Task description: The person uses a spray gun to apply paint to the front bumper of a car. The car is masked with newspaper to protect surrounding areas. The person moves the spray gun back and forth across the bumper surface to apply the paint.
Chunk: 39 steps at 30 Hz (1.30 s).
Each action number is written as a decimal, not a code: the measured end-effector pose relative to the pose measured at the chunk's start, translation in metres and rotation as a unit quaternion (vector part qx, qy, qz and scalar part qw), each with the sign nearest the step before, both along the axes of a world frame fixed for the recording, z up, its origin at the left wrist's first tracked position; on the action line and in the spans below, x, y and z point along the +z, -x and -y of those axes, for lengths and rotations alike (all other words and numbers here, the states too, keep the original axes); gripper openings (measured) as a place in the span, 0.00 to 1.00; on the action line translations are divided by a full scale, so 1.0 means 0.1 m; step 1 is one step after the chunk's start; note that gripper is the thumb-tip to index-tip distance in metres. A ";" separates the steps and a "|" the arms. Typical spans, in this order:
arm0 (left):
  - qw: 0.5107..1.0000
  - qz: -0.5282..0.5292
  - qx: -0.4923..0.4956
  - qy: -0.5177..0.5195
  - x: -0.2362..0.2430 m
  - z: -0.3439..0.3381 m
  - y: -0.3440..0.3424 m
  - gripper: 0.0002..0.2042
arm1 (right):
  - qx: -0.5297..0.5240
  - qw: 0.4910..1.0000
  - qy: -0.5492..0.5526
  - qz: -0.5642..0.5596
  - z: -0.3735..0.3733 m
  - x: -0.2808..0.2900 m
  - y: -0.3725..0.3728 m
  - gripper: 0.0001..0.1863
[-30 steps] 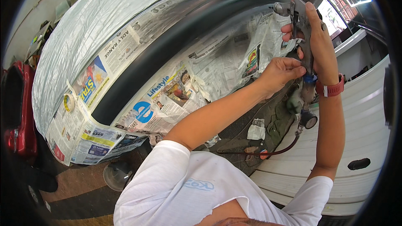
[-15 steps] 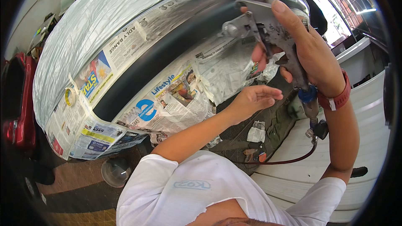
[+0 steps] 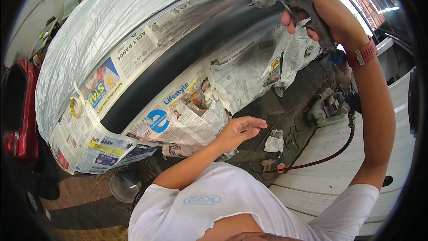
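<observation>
My right hand (image 3: 339, 9), with a red band at its wrist, is wrapped round the handle of a metal spray gun (image 3: 308, 4). The gun is raised at the upper right, over the far end of a dark, glossy curved panel (image 3: 178, 64); its top runs out of the picture. From its base a dark red hose (image 3: 327, 164) curves down and left. Newspaper sheets (image 3: 247, 78) border the panel on both sides. Lower and nearer, my left hand (image 3: 240, 130) hovers with fingers stretched out, holding nothing, in front of the lower newspaper.
Shiny plastic sheeting (image 3: 84, 40) covers the body above the panel. A tape roll (image 3: 76, 107) hangs at its left end. A greenish machine (image 3: 327, 110) stands below the gun, beside a white ribbed surface (image 3: 379, 129). A clear tub (image 3: 124, 186) sits on the floor; a red car part (image 3: 29, 107) stands far left.
My right hand has carried the spray gun up and slightly right, away from me. My left hand has drawn back left and down. More of the panel and the greenish machine shows.
</observation>
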State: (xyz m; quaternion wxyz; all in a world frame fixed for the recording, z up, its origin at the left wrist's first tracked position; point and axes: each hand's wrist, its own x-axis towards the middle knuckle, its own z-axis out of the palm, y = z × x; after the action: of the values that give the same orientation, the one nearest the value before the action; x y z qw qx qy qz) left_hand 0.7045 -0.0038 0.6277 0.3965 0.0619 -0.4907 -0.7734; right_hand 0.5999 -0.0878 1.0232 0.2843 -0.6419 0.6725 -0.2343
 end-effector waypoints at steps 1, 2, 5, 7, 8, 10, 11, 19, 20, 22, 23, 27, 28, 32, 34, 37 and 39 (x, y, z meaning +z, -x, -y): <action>1.000 0.010 -0.001 0.000 -0.01 -0.01 -0.03 0.20 | -0.009 1.000 0.011 -0.008 0.03 0.03 0.05 0.35; 1.000 0.020 -0.001 0.000 -0.03 -0.02 -0.07 0.20 | -0.017 0.999 0.023 -0.015 0.05 0.05 0.11 0.36; 0.999 0.040 -0.004 0.004 -0.06 -0.05 -0.14 0.20 | -0.013 0.998 0.051 -0.015 0.20 0.11 0.30 0.36; 0.999 0.046 -0.006 0.005 -0.08 -0.06 -0.17 0.20 | -0.076 0.993 0.081 -0.045 0.23 0.16 0.35 0.35; 0.999 0.047 -0.006 0.003 -0.09 -0.06 -0.18 0.20 | -0.058 0.993 0.099 -0.040 0.25 0.18 0.45 0.35; 0.999 0.050 -0.011 0.005 -0.09 -0.06 -0.19 0.20 | -0.046 0.992 0.113 -0.011 0.29 0.24 0.66 0.35; 0.999 0.052 -0.008 0.006 -0.09 -0.05 -0.21 0.19 | -0.035 0.992 0.120 0.004 0.35 0.27 0.76 0.36; 0.999 0.041 0.019 0.027 -0.14 -0.01 -0.27 0.19 | -0.156 0.972 0.164 -0.065 0.43 0.53 1.17 0.37; 0.998 0.043 0.025 0.024 -0.14 -0.01 -0.28 0.19 | -0.119 0.977 0.164 -0.063 0.37 0.55 1.15 0.39; 0.998 0.048 0.031 0.020 -0.12 -0.01 -0.29 0.20 | -0.075 0.984 0.158 0.038 0.29 0.56 1.05 0.39; 0.998 0.052 0.035 0.018 -0.10 0.00 -0.30 0.20 | -0.050 0.982 0.156 0.089 0.27 0.57 1.01 0.39; 0.996 0.070 0.052 0.019 -0.09 0.03 -0.25 0.17 | 0.085 0.984 0.071 0.141 0.27 0.65 1.08 0.38; 0.995 0.073 0.062 0.019 -0.09 0.03 -0.24 0.18 | 0.088 0.981 0.072 0.155 0.31 0.63 1.08 0.37; 0.990 0.080 0.112 0.018 -0.12 0.00 -0.20 0.20 | 0.110 0.983 0.033 0.142 0.69 0.63 1.45 0.37; 0.986 0.081 0.145 0.015 -0.12 -0.03 -0.16 0.22 | 0.077 0.990 0.042 0.107 0.83 0.63 1.64 0.37; 0.978 0.086 0.188 0.008 -0.10 -0.04 -0.06 0.24 | 0.035 0.995 0.041 0.078 1.09 0.64 2.04 0.37; 0.975 0.069 0.213 0.004 -0.13 -0.02 0.08 0.18 | 0.016 0.997 0.041 0.064 1.22 0.67 2.37 0.37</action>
State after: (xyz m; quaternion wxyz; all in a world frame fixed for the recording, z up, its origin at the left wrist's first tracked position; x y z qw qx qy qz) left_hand 0.6963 -0.0017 0.6149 0.5175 0.2162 -0.4953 -0.6634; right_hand 0.3628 -0.2102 1.0902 0.3035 -0.6473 0.6326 -0.2979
